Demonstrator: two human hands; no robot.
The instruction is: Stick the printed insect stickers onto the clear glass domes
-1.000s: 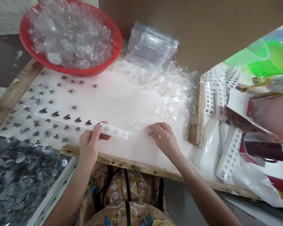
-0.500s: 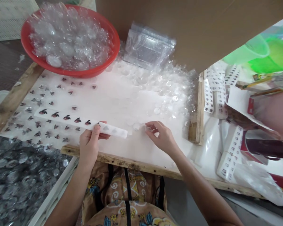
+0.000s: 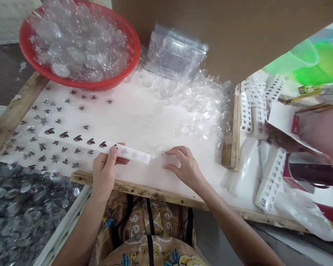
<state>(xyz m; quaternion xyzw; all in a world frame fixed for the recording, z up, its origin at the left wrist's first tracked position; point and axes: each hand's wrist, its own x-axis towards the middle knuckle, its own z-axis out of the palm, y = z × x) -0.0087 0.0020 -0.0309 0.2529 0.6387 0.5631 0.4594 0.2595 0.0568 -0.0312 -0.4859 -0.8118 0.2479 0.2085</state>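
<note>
The head view showed a white table (image 3: 138, 114) edged with wooden rails (image 3: 160, 195), which probably kept small things from sliding off. Near its front edge, left of the middle, the left hand (image 3: 106, 164) held a printed white strip (image 3: 97, 143) by its right part. The thumb pressed from above and the fingers lay beneath, clamped on it, perhaps to keep it straight. Its row of dark motifs faced up, and its longer end reached towards the left edge, above marked clear pieces (image 3: 65, 161) scattered there.

The right hand (image 3: 187, 166) was near the strip's right end but apart from it, low above the table. Its thumb and forefinger curved towards each other with a gap between their tips; something faint and clear showed there, though I could not tell whether they touched it.

Unmarked clear pieces (image 3: 184, 130) spread towards the far right corner, on the right hand's side, likely for easy reach. A red basin (image 3: 91, 87), heaped with clear plastic, stood at the far left corner, and a clear plastic box (image 3: 176, 51) by the far edge, both seemingly put there to free the middle for the hands.
</note>
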